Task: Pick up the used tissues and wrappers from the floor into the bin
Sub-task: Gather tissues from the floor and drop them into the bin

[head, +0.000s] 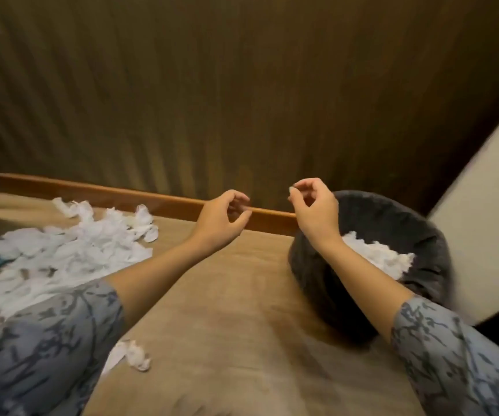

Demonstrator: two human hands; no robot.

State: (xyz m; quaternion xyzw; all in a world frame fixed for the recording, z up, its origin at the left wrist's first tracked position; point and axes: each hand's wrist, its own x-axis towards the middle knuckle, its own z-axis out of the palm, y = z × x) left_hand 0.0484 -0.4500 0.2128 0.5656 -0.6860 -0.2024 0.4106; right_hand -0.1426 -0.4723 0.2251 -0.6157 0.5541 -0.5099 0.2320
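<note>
Many crumpled tissues [71, 247] lie heaped on floor [227, 295], far left of bin [392, 223]. Right hand [314, 208] pinches small white scrap [291, 190] beside bin rim. Left hand [224, 217] loosely curled, empty. Tissue likely light, soft, tearable; gather by bunched folds.

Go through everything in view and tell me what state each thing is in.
Round dark grey bin: upright, partly filled with white tissues.
Pile of crumpled white tissues: on floor.
Lone crumpled tissue: on floor.
Right hand: pinches a small white scrap.
Left hand: loosely curled, empty.
</note>
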